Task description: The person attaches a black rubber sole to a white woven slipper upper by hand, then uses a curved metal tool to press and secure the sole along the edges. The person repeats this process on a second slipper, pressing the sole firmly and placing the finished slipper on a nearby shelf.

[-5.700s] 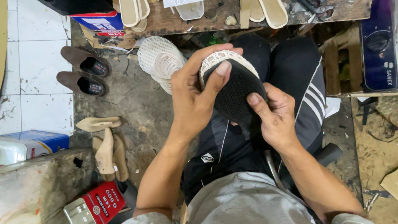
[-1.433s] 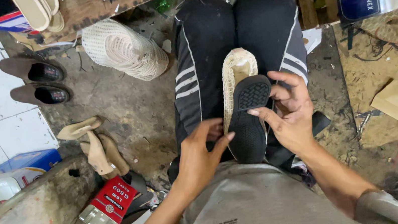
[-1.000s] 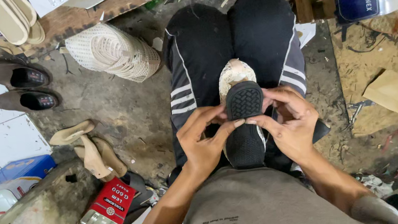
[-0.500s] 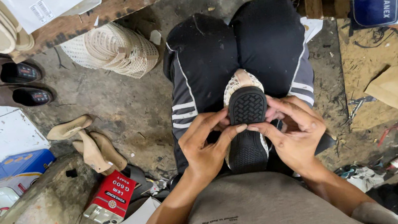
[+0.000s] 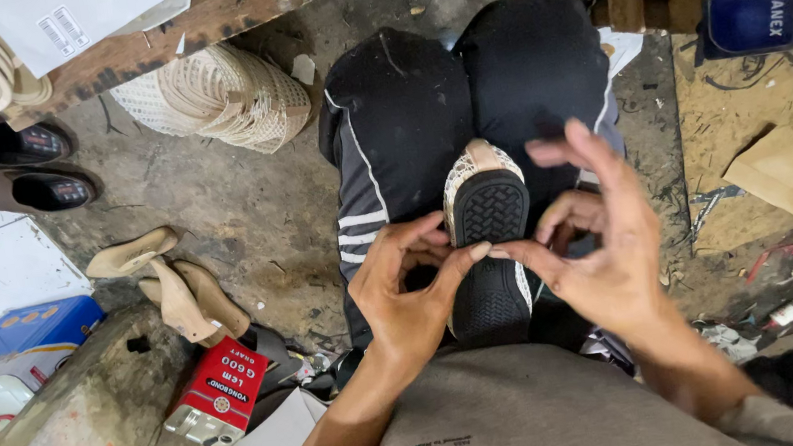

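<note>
Black rubber sole (image 5: 491, 252) already sits on the woven shoe (image 5: 473, 168) in the person's lap, left hand (image 5: 406, 297) and right hand (image 5: 601, 248) pinching it at mid-length, right fingers splayed, bonding seemingly unfinished.

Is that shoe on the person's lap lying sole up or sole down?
Sole up: the shoe's black treaded sole faces the camera, with the left hand and right hand pinching across it.
</note>
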Motion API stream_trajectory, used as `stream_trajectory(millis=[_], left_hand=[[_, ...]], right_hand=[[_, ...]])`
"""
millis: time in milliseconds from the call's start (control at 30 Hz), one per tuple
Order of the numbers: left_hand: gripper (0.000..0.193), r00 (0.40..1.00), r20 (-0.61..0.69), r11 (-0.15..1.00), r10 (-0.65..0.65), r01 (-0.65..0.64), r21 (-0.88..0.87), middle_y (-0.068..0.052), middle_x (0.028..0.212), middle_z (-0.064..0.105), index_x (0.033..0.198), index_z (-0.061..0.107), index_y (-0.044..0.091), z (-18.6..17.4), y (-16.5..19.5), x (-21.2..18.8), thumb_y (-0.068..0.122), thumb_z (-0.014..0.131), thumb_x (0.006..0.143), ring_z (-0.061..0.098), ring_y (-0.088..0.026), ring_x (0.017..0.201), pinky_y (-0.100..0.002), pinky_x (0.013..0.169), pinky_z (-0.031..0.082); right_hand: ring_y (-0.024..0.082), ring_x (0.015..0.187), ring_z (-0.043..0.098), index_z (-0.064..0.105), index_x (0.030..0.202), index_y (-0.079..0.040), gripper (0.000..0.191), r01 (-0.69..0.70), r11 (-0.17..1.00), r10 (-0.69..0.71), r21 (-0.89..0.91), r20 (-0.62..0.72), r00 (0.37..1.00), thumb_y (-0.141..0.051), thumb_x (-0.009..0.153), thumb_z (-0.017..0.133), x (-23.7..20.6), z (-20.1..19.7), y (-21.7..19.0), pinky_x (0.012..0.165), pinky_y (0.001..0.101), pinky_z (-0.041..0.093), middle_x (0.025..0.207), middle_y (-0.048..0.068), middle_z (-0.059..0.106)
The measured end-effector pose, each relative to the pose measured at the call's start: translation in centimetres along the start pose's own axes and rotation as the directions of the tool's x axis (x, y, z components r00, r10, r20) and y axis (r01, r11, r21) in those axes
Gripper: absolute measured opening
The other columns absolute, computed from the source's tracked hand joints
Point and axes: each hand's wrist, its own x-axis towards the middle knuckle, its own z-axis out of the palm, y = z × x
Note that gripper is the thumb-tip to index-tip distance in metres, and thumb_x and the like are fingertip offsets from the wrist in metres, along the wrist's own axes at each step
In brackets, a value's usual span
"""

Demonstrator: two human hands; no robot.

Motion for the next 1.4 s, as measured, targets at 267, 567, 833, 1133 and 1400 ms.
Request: stream_trajectory(millis=[267, 567, 833, 1133, 1400], left_hand=[[0.063, 0.981, 0.154, 0.988, 0.118, -0.133, 0.085, -0.017, 0.125, 0.063, 0.139, 0.060, 0.000, -1.0, 1.4, 0.2, 0.014, 0.087, 0.084, 0.067, -0.022, 0.107, -0.033, 0.092, 0.057], [0.069, 0.866, 0.418, 0.946, 0.274, -0.163, -0.281, -0.018, 0.154, 0.055, 0.148, 0.055, 0.000, -2.4, 2.7, -0.3, 0.018, 0.086, 0.089, 0.051, -0.027, 0.148, -0.039, 0.126, 0.042], [0.053, 0.905, 0.289, 0.928, 0.311, -0.224, -0.297, -0.015, 0.137, 0.066, 0.134, 0.068, 0.000, -3.5, 6.5, -2.2, 0.015, 0.085, 0.087, 0.064, -0.024, 0.125, -0.036, 0.114, 0.051], [0.057, 0.551, 0.164, 0.563, 0.818, -0.825, -0.037, -0.014, 0.148, 0.049, 0.131, 0.063, 0.012, -3.5, 13.7, -0.1, 0.014, 0.095, 0.083, 0.048, -0.036, 0.145, -0.044, 0.120, 0.040], [0.070, 0.652, 0.304, 0.590, 0.694, -0.758, 0.279, -0.020, 0.152, 0.046, 0.137, 0.064, 0.014, -4.3, 13.5, -1.3, 0.022, 0.098, 0.076, 0.049, -0.041, 0.145, -0.046, 0.118, 0.047]], right_hand=[[0.009, 0.046, 0.050, 0.004, 0.162, -0.015, 0.132, 0.014, 0.998, 0.008, -0.061, 0.351, 0.936, -0.003, 0.063, 0.091, 2.6, -2.4, -2.4, 0.045, 0.0226, 0.045, 0.145, 0.006, 0.065], [0.005, 0.046, 0.037, 0.021, 0.159, -0.013, 0.121, 0.185, 0.983, -0.172, -0.010, 0.319, 0.932, -0.005, 0.063, 0.094, -4.3, -2.3, -4.2, 0.042, 0.0204, 0.034, 0.139, 0.004, 0.070], [0.013, 0.080, 0.058, 0.027, 0.155, -0.006, 0.107, 0.441, 0.893, -0.450, 0.093, 0.151, 0.880, -0.004, 0.069, 0.091, -7.2, -1.8, -7.0, 0.077, 0.0254, 0.053, 0.142, 0.020, 0.055], [0.019, 0.095, 0.064, 0.058, 0.109, -0.003, 0.048, 0.608, 0.777, -0.629, -0.166, -0.259, 0.733, 0.008, 0.074, 0.090, -5.9, -3.7, -10.5, 0.085, 0.0277, 0.053, 0.108, 0.012, 0.063], [0.024, 0.099, 0.066, 0.063, 0.103, -0.001, 0.043, 0.640, 0.751, -0.659, -0.162, -0.244, 0.712, 0.009, 0.069, 0.087, -5.2, -3.0, -8.8, 0.089, 0.0309, 0.053, 0.104, 0.012, 0.064]])
